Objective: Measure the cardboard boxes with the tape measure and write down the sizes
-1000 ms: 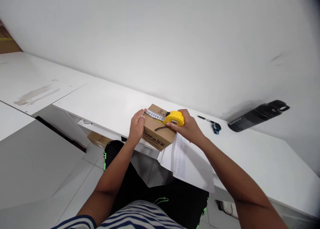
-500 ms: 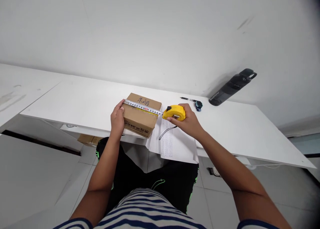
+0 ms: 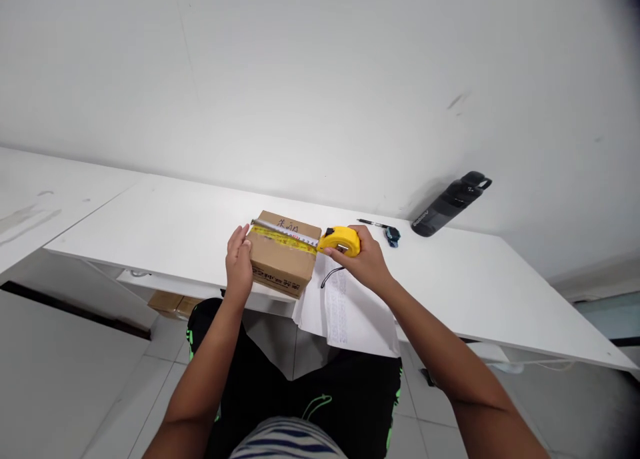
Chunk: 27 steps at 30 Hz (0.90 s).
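Observation:
A brown cardboard box [image 3: 280, 262] with handwriting on its top and yellow tape along it sits at the desk's front edge. Across its top runs the white metal blade [image 3: 285, 233] of a tape measure, its free end near the box's left edge. The yellow tape measure case [image 3: 343, 241] is gripped in my right hand [image 3: 367, 259], just off the box's right side. My left hand [image 3: 239, 264] rests against the left end of the box, fingers fairly straight, clear of the blade's tip. A black wrist cord [image 3: 330, 276] dangles from the case over paper.
An open notebook [image 3: 363, 319] hangs over the front edge of the white desk [image 3: 465, 285]. Behind my right hand lie a pen [image 3: 373, 223] and a dark watch [image 3: 393, 236]. A black bottle [image 3: 447, 205] stands by the wall. Another carton [image 3: 173, 304] is below the desk.
My left fingers have come off the blade's end, which now lies loose and tilted. The tape case has moved slightly left, closer to the box, with less blade out. The view has shifted upward.

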Each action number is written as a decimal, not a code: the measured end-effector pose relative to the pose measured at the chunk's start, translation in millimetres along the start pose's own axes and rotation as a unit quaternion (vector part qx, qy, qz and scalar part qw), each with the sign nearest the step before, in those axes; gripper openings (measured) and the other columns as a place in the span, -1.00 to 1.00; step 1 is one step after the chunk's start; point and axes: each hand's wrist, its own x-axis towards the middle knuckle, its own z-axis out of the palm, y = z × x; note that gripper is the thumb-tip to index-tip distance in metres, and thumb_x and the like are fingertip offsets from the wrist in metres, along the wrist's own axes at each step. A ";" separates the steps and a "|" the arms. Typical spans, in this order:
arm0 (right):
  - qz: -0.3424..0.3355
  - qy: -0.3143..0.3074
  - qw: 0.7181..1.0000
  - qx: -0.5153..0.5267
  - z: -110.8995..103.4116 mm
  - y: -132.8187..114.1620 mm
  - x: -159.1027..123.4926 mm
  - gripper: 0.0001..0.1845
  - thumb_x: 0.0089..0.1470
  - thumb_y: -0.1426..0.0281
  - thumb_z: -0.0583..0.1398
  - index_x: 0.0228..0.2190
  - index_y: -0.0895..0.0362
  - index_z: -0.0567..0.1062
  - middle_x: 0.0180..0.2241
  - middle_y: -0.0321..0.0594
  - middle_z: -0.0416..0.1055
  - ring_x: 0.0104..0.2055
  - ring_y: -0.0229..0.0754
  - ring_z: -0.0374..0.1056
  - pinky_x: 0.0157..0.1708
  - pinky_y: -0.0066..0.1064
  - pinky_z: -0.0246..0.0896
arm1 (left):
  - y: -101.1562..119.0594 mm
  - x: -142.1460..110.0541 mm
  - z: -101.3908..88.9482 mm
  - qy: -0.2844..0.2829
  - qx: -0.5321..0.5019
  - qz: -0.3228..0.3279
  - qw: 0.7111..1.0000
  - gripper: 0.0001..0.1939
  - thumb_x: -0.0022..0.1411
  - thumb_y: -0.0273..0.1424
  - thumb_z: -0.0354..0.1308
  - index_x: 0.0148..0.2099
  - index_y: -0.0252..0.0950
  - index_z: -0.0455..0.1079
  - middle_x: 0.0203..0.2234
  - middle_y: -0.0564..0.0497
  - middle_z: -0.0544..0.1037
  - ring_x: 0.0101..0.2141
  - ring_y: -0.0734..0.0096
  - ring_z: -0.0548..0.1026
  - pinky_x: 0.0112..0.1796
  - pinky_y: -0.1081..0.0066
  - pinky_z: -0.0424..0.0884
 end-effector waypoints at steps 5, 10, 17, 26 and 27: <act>0.000 0.054 0.998 -0.029 12.6 -34.7 34.4 -0.44 -0.10 0.00 0.28 -0.17 0.05 0.28 -0.31 -0.24 0.46 -0.35 -0.09 0.39 -0.39 -0.28 0.25 | 8.4 -43.8 2.5 0.015 0.013 -0.091 0.996 -0.49 0.35 -0.16 -0.04 0.27 -0.19 0.26 0.36 -0.06 0.07 0.35 0.15 0.02 0.32 0.16 -0.08; -0.018 -0.019 0.998 -0.060 42.2 -56.8 53.4 -0.47 -0.05 0.00 0.21 -0.15 0.05 0.27 -0.31 -0.22 0.48 -0.31 -0.03 0.40 -0.38 -0.27 0.22 | 18.9 -78.5 -2.8 -0.005 0.044 -0.083 0.996 -0.30 0.30 -0.04 0.02 0.39 -0.08 -0.04 0.41 0.00 -0.13 0.39 0.15 -0.20 0.33 0.10 -0.20; -0.035 -0.058 0.992 -0.107 77.1 -83.5 53.4 -0.48 0.02 0.00 0.14 -0.12 0.09 0.23 -0.27 -0.10 0.49 -0.28 0.05 0.41 -0.38 -0.27 0.20 | 14.3 17.4 -11.4 -0.128 -0.038 -0.089 0.987 -0.55 0.07 -0.13 0.25 -0.07 -0.31 0.44 -0.12 -0.16 0.54 -0.03 0.09 0.48 -0.03 0.16 0.41; -0.136 -0.146 0.974 -0.109 107.5 -103.1 53.0 -0.48 0.04 -0.03 0.14 -0.13 0.06 0.21 -0.28 -0.16 0.48 -0.33 -0.01 0.40 -0.42 -0.33 0.14 | 1.4 -24.4 -4.6 0.114 0.028 -0.004 0.993 -0.76 0.20 -0.27 0.10 -0.10 -0.24 0.40 -0.17 -0.05 0.54 -0.12 0.25 0.49 -0.06 0.25 0.40; -0.148 -0.152 0.970 -0.113 110.7 -103.7 52.2 -0.49 0.04 -0.02 0.14 -0.12 0.05 0.21 -0.28 -0.17 0.48 -0.33 -0.02 0.39 -0.42 -0.33 0.13 | 1.4 -25.3 -4.0 0.116 0.013 0.003 0.993 -0.77 0.21 -0.30 0.09 -0.09 -0.23 0.39 -0.14 -0.06 0.54 -0.10 0.26 0.49 -0.04 0.25 0.40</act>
